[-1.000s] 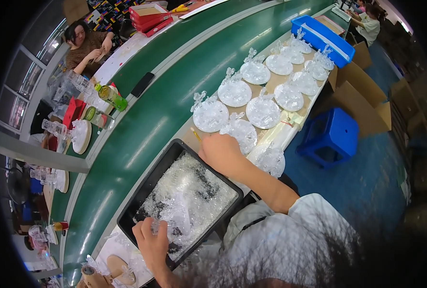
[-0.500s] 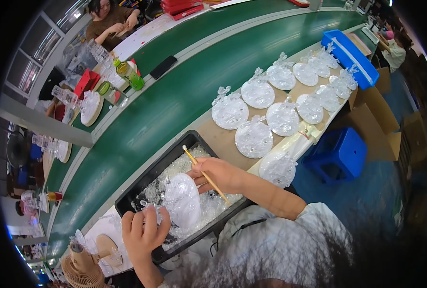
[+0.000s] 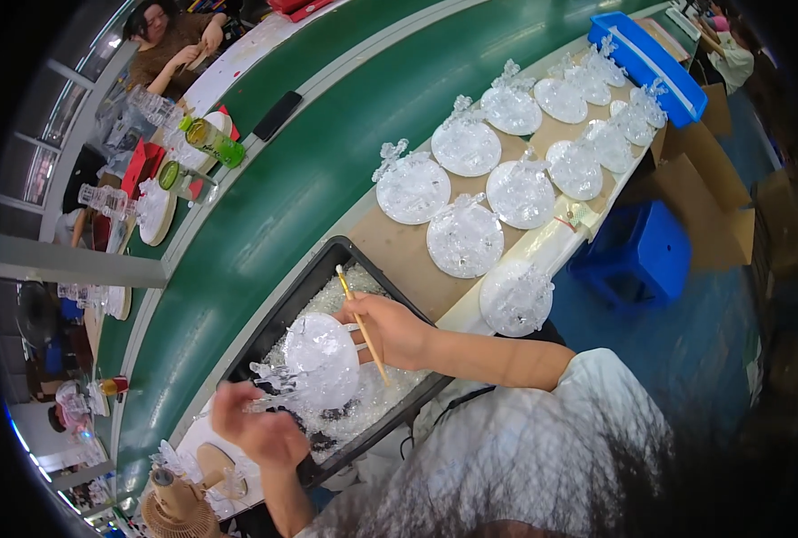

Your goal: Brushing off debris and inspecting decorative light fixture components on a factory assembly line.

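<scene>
One sparkly disc not set down yet; many discs laid out.
Right hand grips it and a brush; blurry left hand looks empty, fingers apart.

1 white disc tilted over black tray of clear grains; 1 yellow brush slanting beside.

My brush — tan, white at one end. My disc: white, clear-flecked. Tray black, granules white-clear. Desk tan, its discs white, silvery-speckled. Belt plain green. Bin and stool blue — my sleeve pale grey.
</scene>
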### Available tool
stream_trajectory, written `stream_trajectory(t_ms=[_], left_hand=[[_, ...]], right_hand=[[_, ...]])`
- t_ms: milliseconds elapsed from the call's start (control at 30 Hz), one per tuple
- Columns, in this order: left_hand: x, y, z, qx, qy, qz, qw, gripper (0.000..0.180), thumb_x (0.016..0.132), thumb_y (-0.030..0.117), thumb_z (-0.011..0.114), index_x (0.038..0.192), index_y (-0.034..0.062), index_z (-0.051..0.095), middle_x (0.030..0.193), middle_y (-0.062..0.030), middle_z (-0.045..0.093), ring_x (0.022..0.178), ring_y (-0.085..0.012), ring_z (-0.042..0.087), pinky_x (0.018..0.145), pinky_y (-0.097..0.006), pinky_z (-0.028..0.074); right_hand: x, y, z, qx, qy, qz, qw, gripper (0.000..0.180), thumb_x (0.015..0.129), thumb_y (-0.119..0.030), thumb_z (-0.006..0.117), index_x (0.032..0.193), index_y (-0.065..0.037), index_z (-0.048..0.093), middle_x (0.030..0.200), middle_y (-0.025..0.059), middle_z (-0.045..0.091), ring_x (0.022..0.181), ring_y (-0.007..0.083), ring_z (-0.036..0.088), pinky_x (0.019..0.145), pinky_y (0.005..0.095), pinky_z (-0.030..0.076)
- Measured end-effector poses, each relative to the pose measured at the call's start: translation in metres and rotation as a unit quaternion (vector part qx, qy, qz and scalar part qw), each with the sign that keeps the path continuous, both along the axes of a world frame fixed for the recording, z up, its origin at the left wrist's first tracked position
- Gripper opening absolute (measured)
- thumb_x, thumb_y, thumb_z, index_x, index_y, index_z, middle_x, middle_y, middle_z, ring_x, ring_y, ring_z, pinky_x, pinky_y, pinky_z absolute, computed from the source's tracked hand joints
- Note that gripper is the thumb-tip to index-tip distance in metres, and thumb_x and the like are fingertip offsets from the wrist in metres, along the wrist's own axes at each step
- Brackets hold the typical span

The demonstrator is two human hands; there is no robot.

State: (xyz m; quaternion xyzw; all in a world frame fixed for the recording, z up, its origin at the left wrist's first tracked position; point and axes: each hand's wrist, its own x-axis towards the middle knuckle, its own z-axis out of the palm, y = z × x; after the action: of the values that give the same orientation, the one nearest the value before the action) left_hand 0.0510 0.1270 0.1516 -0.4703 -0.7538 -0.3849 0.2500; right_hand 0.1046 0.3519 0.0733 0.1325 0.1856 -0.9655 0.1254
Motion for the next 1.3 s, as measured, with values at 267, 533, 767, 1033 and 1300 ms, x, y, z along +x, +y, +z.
stream_trajectory(t_ms=[267,533,767,1033,1300], left_hand=[[-0.004,0.043,-0.019,0.227,-0.164,0.032,0.960,0.032,0.086,-0.011,0.051,0.110,0.0091,0.047,0.130,-0.0197,0.048,0.111,-0.0257,0.054,0.100,-0.037,0.046],[-0.011,0.029,-0.021,0.250,-0.157,-0.097,0.950,0.033,0.083,-0.015,0.053,0.102,0.0124,0.050,0.132,-0.0200,0.046,0.118,-0.0322,0.051,0.104,-0.044,0.042],[-0.016,0.022,-0.030,0.248,-0.199,-0.121,0.940,0.045,0.075,-0.015,0.050,0.108,0.0146,0.045,0.138,-0.0208,0.043,0.131,-0.0350,0.044,0.115,-0.048,0.033],[-0.007,0.023,-0.022,0.231,-0.331,-0.055,0.913,0.050,0.064,-0.012,0.044,0.110,0.0051,0.040,0.114,-0.0137,0.042,0.098,-0.0223,0.044,0.100,-0.035,0.036],[0.002,0.018,-0.013,0.094,-0.330,0.095,0.934,0.047,0.084,-0.007,0.071,0.120,0.0023,0.043,0.111,-0.0121,0.058,0.097,-0.0162,0.058,0.084,-0.027,0.049]], right_hand=[[0.015,0.011,-0.001,-0.010,-0.039,-0.064,0.997,0.022,0.101,-0.035,0.050,0.111,-0.015,0.053,0.112,0.0058,0.060,0.098,0.0234,0.064,0.080,0.0428,0.056],[0.016,0.016,0.001,-0.005,0.024,-0.033,0.999,0.022,0.102,-0.036,0.045,0.096,-0.015,0.048,0.098,0.0001,0.055,0.095,0.0178,0.063,0.080,0.0405,0.055],[0.016,0.016,-0.003,-0.006,0.040,-0.032,0.999,0.021,0.104,-0.034,0.043,0.096,-0.015,0.050,0.112,0.0033,0.057,0.104,0.0192,0.060,0.091,0.0437,0.052],[0.017,0.013,0.001,0.002,0.042,-0.079,0.996,0.020,0.104,-0.031,0.043,0.098,-0.012,0.048,0.113,0.0076,0.057,0.113,0.0216,0.057,0.097,0.0456,0.048],[0.016,0.014,0.003,0.004,0.087,-0.122,0.989,0.022,0.104,-0.031,0.041,0.098,-0.011,0.048,0.126,0.0154,0.057,0.122,0.0286,0.054,0.105,0.0503,0.041]])
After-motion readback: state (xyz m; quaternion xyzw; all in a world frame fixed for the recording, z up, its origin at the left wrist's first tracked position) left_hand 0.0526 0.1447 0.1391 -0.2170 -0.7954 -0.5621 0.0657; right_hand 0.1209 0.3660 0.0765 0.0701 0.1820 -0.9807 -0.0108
